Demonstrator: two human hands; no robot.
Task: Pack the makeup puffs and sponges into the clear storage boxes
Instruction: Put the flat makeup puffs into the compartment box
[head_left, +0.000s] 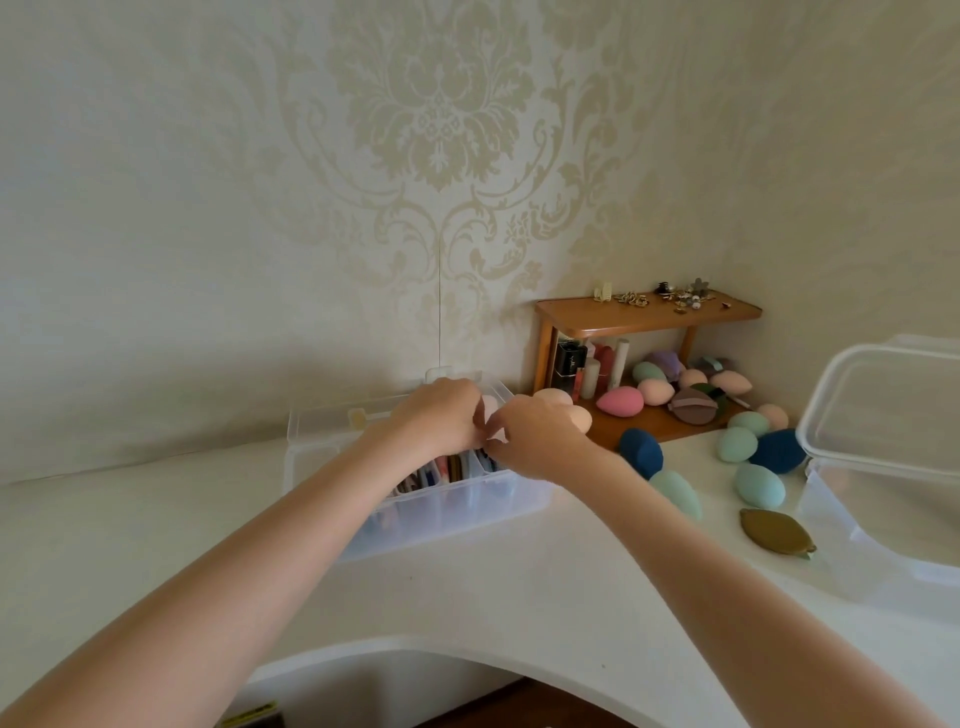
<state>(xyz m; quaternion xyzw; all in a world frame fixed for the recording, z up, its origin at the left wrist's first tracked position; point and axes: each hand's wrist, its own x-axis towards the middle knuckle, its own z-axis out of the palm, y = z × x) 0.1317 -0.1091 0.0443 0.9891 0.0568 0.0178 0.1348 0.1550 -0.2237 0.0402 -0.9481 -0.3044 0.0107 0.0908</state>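
Note:
My left hand (441, 415) and my right hand (540, 436) meet over the far end of a clear divided storage box (415, 514). Their fingertips pinch a pale pink puff (491, 415) between them. Flat puffs (447, 470) stand upright in the box's compartments. Two peach sponges (579, 415) show just behind my right hand; whether it touches them I cannot tell. Loose on the white table lie navy sponges (641, 452), mint sponges (758, 486) and an olive flat puff (774, 530).
A second clear box (883, 530) with its lid (883, 405) raised stands at the right. A small wooden shelf (644, 312) in the corner carries hair clips on top and bottles, a pink sponge (621, 401) and more puffs beneath. The table's front edge curves inward.

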